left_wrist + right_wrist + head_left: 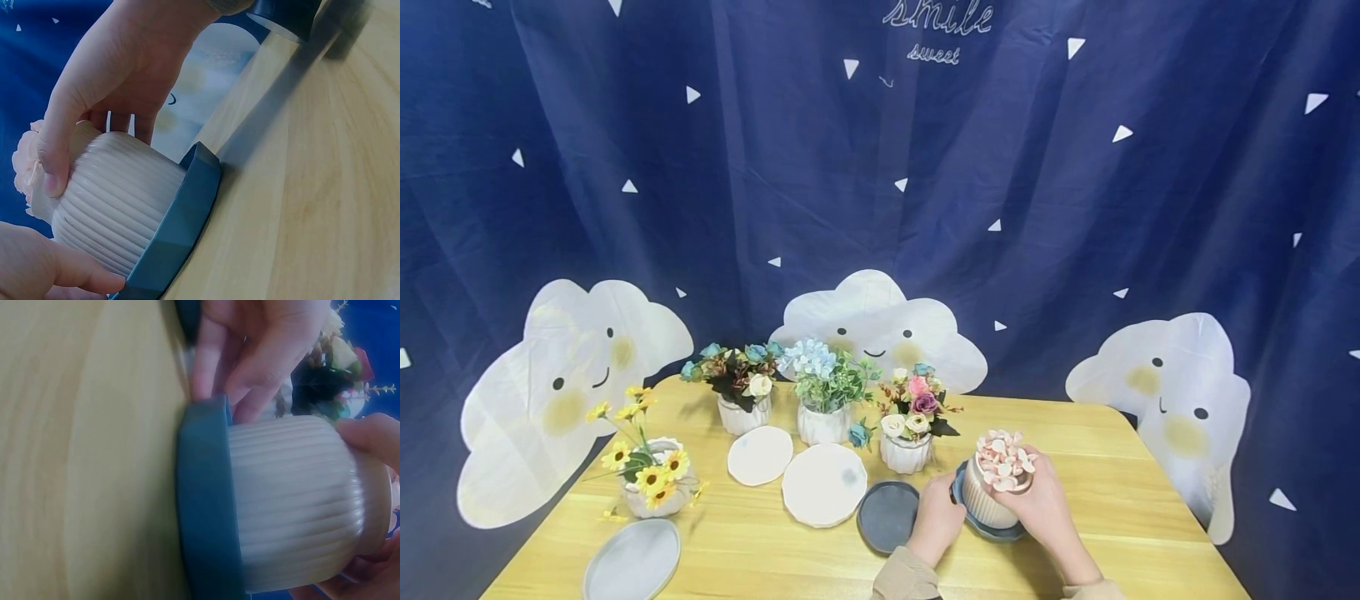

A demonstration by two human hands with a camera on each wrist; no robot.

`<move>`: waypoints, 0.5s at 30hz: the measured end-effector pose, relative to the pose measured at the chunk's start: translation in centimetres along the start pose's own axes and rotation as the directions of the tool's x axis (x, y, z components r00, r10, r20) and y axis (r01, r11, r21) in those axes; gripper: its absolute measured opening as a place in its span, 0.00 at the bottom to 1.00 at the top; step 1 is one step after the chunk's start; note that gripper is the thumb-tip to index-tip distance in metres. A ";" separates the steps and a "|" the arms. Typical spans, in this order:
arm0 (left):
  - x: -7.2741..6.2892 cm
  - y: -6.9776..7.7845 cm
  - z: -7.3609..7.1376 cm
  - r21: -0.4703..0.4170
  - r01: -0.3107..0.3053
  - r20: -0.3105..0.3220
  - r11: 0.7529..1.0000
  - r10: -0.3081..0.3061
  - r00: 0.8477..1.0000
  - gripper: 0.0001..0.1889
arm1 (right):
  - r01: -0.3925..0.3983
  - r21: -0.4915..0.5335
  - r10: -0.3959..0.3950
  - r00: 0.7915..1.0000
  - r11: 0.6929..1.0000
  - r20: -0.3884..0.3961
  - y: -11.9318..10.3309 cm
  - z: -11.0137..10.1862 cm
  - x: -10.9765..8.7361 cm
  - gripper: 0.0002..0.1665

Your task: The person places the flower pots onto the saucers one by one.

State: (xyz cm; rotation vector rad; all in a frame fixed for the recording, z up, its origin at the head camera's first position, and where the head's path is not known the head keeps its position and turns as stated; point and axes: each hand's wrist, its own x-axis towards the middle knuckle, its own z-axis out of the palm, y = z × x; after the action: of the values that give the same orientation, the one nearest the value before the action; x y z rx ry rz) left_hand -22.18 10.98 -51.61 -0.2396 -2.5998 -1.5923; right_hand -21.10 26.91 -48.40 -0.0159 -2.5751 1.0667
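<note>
A cream ribbed flower pot [985, 500] with pink flowers [1004, 461] stands in a blue faceted saucer [1017, 533] at the table's right. My right hand [1046, 504] grips the pot around its upper rim, the thumb on the near side in the left wrist view. With my left hand [937, 515] I pinch the saucer's left edge. From the right wrist side, the left hand's fingertips [203, 387] meet the saucer's rim, and the pot's ribbed wall [294, 506] rises from inside it. The pot's base is hidden by the saucer wall.
A dark round saucer [887, 510] lies just left of my left hand. Further left are white saucers [824, 485] and a grey saucer [632, 560]. Potted flowers stand behind: mixed roses [906, 452], blue blooms [824, 423], teal roses [745, 414], and yellow daisies [658, 498] at left.
</note>
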 end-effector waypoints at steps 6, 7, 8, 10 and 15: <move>-0.2 0.1 -0.1 0.008 -0.007 -0.007 1.000 0.007 1.000 0.26 | 0.016 0.018 -0.016 1.000 1.000 0.004 -0.1 -0.1 0.0 0.51; -0.2 0.1 -0.1 0.015 -0.018 -0.012 1.000 0.018 1.000 0.26 | 0.016 0.024 -0.016 1.000 1.000 0.007 -0.1 -0.1 0.0 0.51; -0.2 0.1 -0.1 0.014 -0.022 -0.013 1.000 0.022 1.000 0.26 | 0.014 0.024 -0.015 1.000 1.000 0.010 -0.1 -0.1 0.0 0.51; -0.2 0.0 -0.1 0.012 -0.023 -0.013 1.000 0.023 1.000 0.25 | 0.009 0.026 -0.009 1.000 1.000 0.018 0.0 -0.1 0.1 0.52; -0.1 0.1 -0.3 0.013 -0.014 -0.003 1.000 0.014 1.000 0.25 | 0.000 0.028 -0.001 0.999 1.000 0.035 0.0 -0.2 0.1 0.53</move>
State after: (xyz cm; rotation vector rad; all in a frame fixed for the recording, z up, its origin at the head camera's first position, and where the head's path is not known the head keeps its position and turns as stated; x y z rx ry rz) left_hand -22.05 10.77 -51.36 -0.2533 -2.6003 -1.5692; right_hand -21.12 27.07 -48.22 0.0100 -2.5904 1.1122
